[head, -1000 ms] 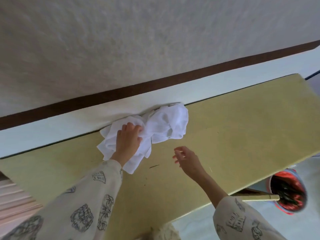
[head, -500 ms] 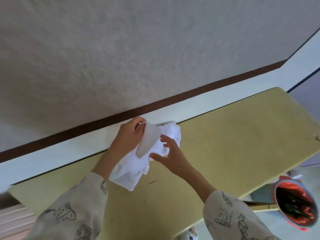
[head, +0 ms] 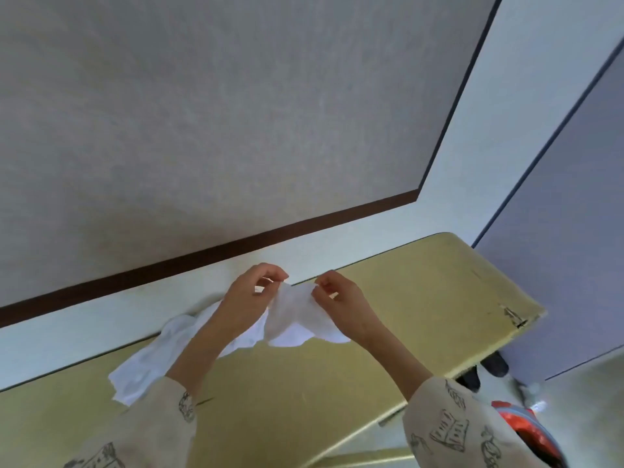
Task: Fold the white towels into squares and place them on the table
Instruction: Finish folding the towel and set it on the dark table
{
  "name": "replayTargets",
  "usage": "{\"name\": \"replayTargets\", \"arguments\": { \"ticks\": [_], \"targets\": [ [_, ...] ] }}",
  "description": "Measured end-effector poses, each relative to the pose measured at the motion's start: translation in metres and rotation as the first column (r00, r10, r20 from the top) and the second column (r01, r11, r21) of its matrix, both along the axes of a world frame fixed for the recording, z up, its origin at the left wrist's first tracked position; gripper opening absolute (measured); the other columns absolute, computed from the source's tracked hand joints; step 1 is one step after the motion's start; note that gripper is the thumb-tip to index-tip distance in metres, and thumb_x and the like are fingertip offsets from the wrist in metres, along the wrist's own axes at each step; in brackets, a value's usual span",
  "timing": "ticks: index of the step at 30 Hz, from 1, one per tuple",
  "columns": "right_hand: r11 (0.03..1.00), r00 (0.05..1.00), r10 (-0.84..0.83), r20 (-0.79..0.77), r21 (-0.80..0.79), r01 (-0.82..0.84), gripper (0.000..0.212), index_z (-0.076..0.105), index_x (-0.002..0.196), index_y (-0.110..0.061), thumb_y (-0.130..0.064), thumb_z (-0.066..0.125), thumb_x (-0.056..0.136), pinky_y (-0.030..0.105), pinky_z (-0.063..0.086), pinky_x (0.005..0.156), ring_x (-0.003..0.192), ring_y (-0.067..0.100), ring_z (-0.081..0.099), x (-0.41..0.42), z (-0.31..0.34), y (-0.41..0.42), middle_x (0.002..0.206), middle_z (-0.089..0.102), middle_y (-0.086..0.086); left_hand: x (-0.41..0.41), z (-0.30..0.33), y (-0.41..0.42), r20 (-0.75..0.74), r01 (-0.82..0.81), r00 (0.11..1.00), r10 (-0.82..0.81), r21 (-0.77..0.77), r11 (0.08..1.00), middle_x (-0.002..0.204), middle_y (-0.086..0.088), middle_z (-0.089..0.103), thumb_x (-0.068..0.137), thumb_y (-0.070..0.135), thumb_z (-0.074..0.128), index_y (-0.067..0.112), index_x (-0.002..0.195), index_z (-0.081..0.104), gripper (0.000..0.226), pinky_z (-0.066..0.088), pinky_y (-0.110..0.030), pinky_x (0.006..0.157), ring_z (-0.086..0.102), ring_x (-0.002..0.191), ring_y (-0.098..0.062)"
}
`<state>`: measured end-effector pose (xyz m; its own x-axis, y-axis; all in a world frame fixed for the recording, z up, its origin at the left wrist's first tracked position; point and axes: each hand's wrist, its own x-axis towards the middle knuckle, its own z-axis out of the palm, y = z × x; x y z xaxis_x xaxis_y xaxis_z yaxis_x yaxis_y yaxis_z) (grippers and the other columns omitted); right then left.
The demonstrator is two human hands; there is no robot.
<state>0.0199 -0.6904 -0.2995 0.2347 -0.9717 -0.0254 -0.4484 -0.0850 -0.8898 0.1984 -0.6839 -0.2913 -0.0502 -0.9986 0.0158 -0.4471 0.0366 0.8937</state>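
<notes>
- Head view: left hand and right hand are raised side by side above the yellow counter, fingers curled, each pinching the top edge of 1 white towel
- Towel hangs bunched between the 2 hands, its far end trailing left onto the counter beside the wall
- Printed sleeves cover both forearms
</notes>
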Motion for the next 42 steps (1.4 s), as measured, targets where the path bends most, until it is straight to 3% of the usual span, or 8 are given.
{"name": "replayTargets", "arguments": {
  "ticks": [4,8,19,25,28,33,38,42],
  "targets": [
    [0.999,0.998,0.048,-0.041,0.018,-0.047,0.021,0.052,0.073,-0.028,-0.015,0.054,0.089,0.022,0.042,0.071,0.07,0.01,0.053,-0.055,0.019,0.004,0.071,0.057,-0.009,-0.069,-0.001,0.026,-0.175,0.063,0.983,-0.054,0.045,0.997,0.092,0.002,0.063,0.09,0.016,0.056,0.019,0.091,0.056,0.003,0.055,-0.03,0.079,0.063,0.086,-0.014],
    [0.994,0.996,0.088,0.014,0.07,-0.089,0.011,0.063,0.086,-0.014,-0.013,0.054,0.091,0.022,0.046,0.07,0.067,0.01,0.055,-0.095,0.032,0.0,0.077,0.062,-0.003,-0.118,-0.002,0.031,-0.17,0.141,0.977,-0.126,0.083,0.987,0.099,0.008,0.066,0.085,0.022,0.065,0.025,0.094,0.057,0.013,0.053,-0.023,0.08,0.065,0.089,-0.003],
    [0.995,0.988,0.094,-0.124,-0.005,-0.095,0.012,0.064,0.086,-0.017,-0.017,0.054,0.091,0.011,0.039,0.064,0.072,0.001,0.055,-0.121,0.04,-0.033,0.078,0.06,-0.012,-0.143,0.009,-0.007,0.216,0.123,0.967,-0.133,0.06,0.991,0.097,0.008,0.061,0.091,0.023,0.053,0.019,0.103,0.056,0.013,0.05,-0.023,0.076,0.06,0.091,-0.012],
    [0.994,0.989,0.098,-0.114,0.052,-0.092,0.011,0.062,0.084,-0.018,-0.02,0.054,0.09,0.019,0.043,0.072,0.08,0.01,0.056,-0.11,0.037,-0.059,0.082,0.062,-0.005,-0.138,0.008,-0.034,0.183,0.075,0.979,-0.091,0.095,0.993,0.097,0.007,0.061,0.089,0.036,0.055,0.022,0.102,0.049,0.02,0.045,-0.014,0.061,0.061,0.085,-0.008],
    [0.997,0.986,0.072,-0.152,0.016,-0.07,0.011,0.061,0.082,-0.018,-0.022,0.054,0.09,0.017,0.042,0.069,0.075,0.007,0.054,-0.103,0.036,-0.069,0.077,0.06,-0.007,-0.132,0.005,-0.05,0.265,0.03,0.963,-0.037,0.028,0.999,0.098,0.001,0.06,0.091,0.026,0.051,0.017,0.101,0.049,0.013,0.053,-0.028,0.071,0.06,0.088,-0.016],
    [0.998,0.991,0.057,-0.123,0.015,-0.055,0.013,0.06,0.076,-0.019,-0.02,0.057,0.088,0.012,0.039,0.061,0.07,0.004,0.054,-0.102,0.029,-0.081,0.072,0.059,-0.009,-0.138,0.008,-0.062,0.172,0.014,0.985,-0.025,0.062,0.998,0.097,0.006,0.056,0.085,0.041,0.06,0.019,0.103,0.041,0.034,0.046,-0.018,0.067,0.059,0.088,-0.011],
    [0.997,0.996,0.063,-0.068,0.053,-0.059,0.022,0.058,0.067,-0.023,-0.019,0.058,0.089,0.026,0.049,0.075,0.069,0.01,0.058,-0.115,0.027,-0.097,0.068,0.062,-0.007,-0.152,0.001,-0.076,0.273,-0.093,0.958,0.091,-0.005,0.996,0.094,-0.001,0.057,0.093,0.021,0.05,0.014,0.094,0.05,0.007,0.044,-0.021,0.073,0.056,0.086,-0.015],
    [0.997,0.992,0.063,-0.109,0.044,-0.058,0.014,0.054,0.081,-0.015,-0.02,0.049,0.093,0.022,0.041,0.066,0.072,0.013,0.051,-0.134,0.023,-0.112,0.075,0.056,-0.003,-0.153,-0.004,-0.089,0.393,-0.1,0.911,0.121,-0.073,0.992,0.094,-0.001,0.055,0.094,0.015,0.046,0.007,0.1,0.059,0.016,0.04,-0.019,0.074,0.052,0.084,-0.014]
  ]
}}
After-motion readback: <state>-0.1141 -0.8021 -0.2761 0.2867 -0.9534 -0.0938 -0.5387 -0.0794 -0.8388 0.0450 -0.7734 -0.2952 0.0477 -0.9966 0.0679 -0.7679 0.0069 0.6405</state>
